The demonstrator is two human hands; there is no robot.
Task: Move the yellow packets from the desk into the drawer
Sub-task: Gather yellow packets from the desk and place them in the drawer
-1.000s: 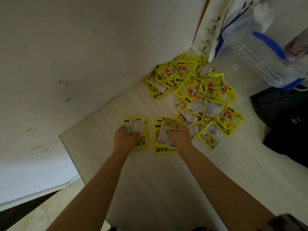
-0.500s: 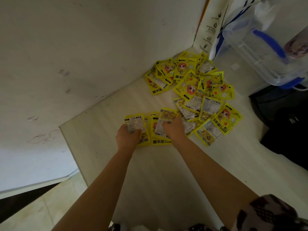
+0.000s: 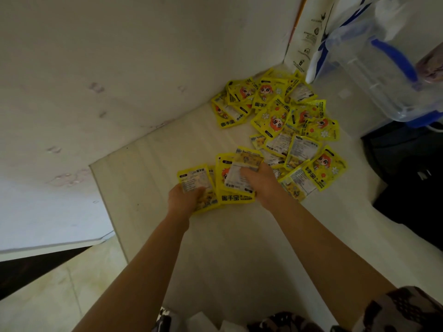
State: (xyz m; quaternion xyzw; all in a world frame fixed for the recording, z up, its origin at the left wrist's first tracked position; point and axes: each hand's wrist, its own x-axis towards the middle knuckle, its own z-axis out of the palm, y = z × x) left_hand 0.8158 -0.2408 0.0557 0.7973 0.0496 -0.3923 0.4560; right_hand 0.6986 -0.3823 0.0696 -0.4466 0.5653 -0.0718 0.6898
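Note:
Several yellow packets lie heaped on the pale desk, from the back corner toward the middle. My left hand grips a small stack of yellow packets at the near edge of the heap. My right hand holds another stack of packets right beside it, fingers curled over the top one. The two stacks almost touch. No drawer is in sight.
A white wall bounds the desk on the left. A clear plastic box with blue handles and a white printed bag stand at the back right. Dark bags lie at the right. Tiled floor shows at lower left.
Both hands have drawn their stacks of packets slightly closer together and toward me. The heap behind them has not shifted.

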